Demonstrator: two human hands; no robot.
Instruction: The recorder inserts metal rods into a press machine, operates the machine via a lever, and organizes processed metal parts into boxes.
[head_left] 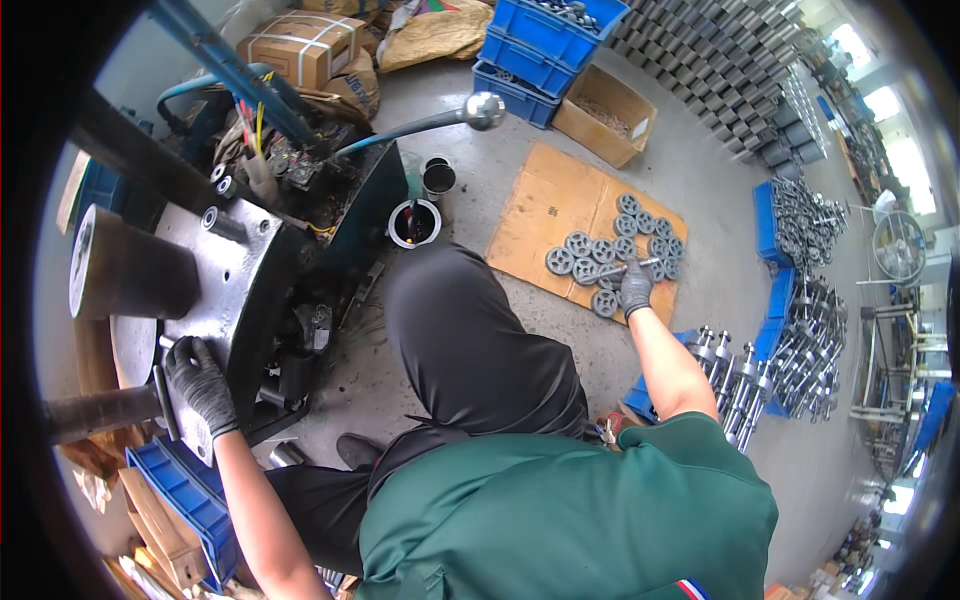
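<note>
My right hand (635, 287), in a grey glove, is closed around a slim metal shaft (604, 272) above the spoked wheels. Several small grey wheels (578, 243) lie grouped on a flat cardboard sheet (530, 215), some partly covered by my hand and the shaft. Far to the left, my gloved left hand (203, 385) is against the machine's metal plate (228, 270). Its fingertips close on a short bright metal pin (166, 341); whether that pin is fixed to the machine is hard to see. A dark bar (164, 402) is beside that hand.
A ball-ended lever (483, 111) juts from the machine over the floor. Two buckets (414, 223) stand near my knee. Blue crates (520, 92) and an open carton (606, 115) are beyond the cardboard. Crates of metal shafts (735, 375) stand right of my arm.
</note>
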